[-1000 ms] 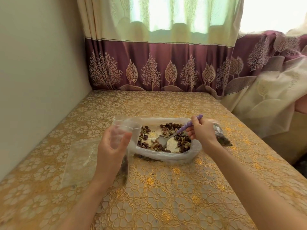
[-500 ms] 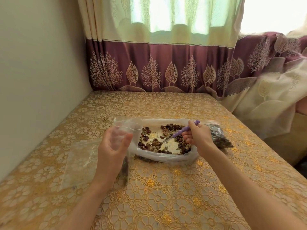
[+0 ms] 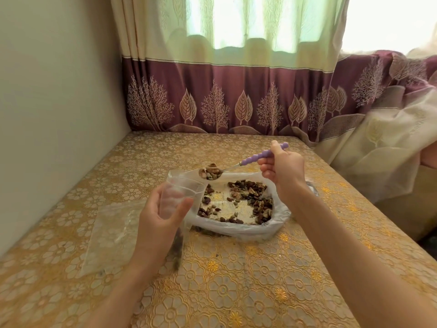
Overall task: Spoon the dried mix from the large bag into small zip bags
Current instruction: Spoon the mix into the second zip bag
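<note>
Your right hand (image 3: pixel 282 170) grips the purple beaded-handled metal spoon (image 3: pixel 238 164), heaped with dried mix and poised just above the mouth of the small clear zip bag (image 3: pixel 181 197) that your left hand (image 3: pixel 160 220) holds upright and open. Tilt too early and pieces will drop outside the floppy rim (it looks barely wider than the spoon bowl). They would land on the gold floral tablecloth (image 3: pixel 236 287) or back in the large clear plastic bag (image 3: pixel 238 207) lying open beside it.
</note>
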`<state>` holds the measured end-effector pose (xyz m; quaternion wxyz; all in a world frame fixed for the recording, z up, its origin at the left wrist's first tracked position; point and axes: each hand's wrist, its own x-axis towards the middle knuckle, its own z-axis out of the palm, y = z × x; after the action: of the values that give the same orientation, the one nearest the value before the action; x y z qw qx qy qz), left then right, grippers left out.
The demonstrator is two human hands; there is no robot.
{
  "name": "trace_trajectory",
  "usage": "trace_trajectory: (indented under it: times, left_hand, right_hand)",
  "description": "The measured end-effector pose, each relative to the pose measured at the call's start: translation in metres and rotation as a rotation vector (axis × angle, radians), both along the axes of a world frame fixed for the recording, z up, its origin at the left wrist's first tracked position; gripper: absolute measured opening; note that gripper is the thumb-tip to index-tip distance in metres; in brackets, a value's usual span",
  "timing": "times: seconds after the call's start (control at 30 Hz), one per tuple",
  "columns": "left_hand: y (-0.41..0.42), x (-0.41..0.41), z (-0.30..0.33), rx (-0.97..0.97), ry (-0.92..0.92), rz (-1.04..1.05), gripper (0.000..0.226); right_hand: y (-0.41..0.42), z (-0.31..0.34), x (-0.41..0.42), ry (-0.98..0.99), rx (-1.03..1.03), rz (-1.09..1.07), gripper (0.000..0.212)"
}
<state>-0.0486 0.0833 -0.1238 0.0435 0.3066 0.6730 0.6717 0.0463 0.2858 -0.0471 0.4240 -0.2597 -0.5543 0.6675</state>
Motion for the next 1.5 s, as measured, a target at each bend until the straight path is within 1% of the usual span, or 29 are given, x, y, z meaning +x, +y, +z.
trace_trajectory:
  times: [0.17,0.27,0.3,0.4,0.43,0.5,0.57,0.67,0.77,0.9,1.0,1.07,1.17,1.27,1.4,1.5]
  left_hand:
    - [-0.001,0.0,0.002,0.021,-0.035,-0.006,0.091]
    - [-0.001,0.001,0.003,0.043,-0.02,0.002,0.09]
    - [-0.001,0.002,0.003,0.05,-0.018,0.002,0.086]
    - [0.0,0.003,0.004,0.063,0.005,0.004,0.053]
    - [0.0,0.003,0.005,0.072,0.004,0.014,0.048]
    - [-0.001,0.003,0.005,0.094,-0.009,0.022,0.051]
    - [-0.002,0.003,0.005,0.1,-0.016,0.02,0.061]
    - [-0.002,0.001,0.004,0.12,-0.024,0.019,0.064]
    - [-0.003,-0.001,0.003,0.118,0.0,0.039,0.069]
    - [-0.004,-0.004,0.002,0.116,0.031,0.057,0.043]
    - [-0.004,-0.006,0.001,0.128,0.031,0.073,0.042]
    - [-0.004,-0.007,0.001,0.142,0.021,0.085,0.04]
    - [-0.004,-0.008,0.001,0.156,0.021,0.083,0.038]
    - [-0.003,-0.009,0.0,0.16,0.02,0.087,0.041]
    - [-0.003,-0.008,-0.001,0.159,0.025,0.082,0.042]
    - [-0.003,-0.007,0.001,0.165,0.027,0.079,0.043]
  right_hand:
    - [-0.021,0.018,-0.005,0.033,0.114,0.085,0.039]
    - [-0.039,0.02,-0.008,0.037,0.271,0.123,0.038]
    - [-0.045,0.02,-0.009,0.038,0.343,0.121,0.038]
    - [-0.061,0.021,-0.011,0.07,0.565,0.122,0.034]
    - [-0.065,0.022,-0.011,0.09,0.632,0.124,0.033]
    - [-0.07,0.023,-0.012,0.117,0.731,0.122,0.031]
    - [-0.072,0.024,-0.012,0.143,0.764,0.133,0.029]
    - [-0.069,0.024,-0.012,0.173,0.731,0.14,0.029]
    - [-0.059,0.022,-0.01,0.19,0.626,0.099,0.032]
    - [-0.039,0.014,-0.008,0.207,0.345,-0.002,0.036]
    - [-0.02,0.003,-0.008,0.16,0.153,-0.095,0.037]
    - [-0.011,-0.009,-0.007,0.091,0.091,-0.131,0.037]
    - [-0.004,-0.031,-0.005,-0.055,0.133,-0.151,0.035]
    - [-0.001,-0.045,-0.002,-0.176,0.272,-0.183,0.035]
    - [0.0,-0.049,-0.001,-0.238,0.391,-0.19,0.031]
    - [0.0,-0.051,-0.001,-0.29,0.384,-0.138,0.031]
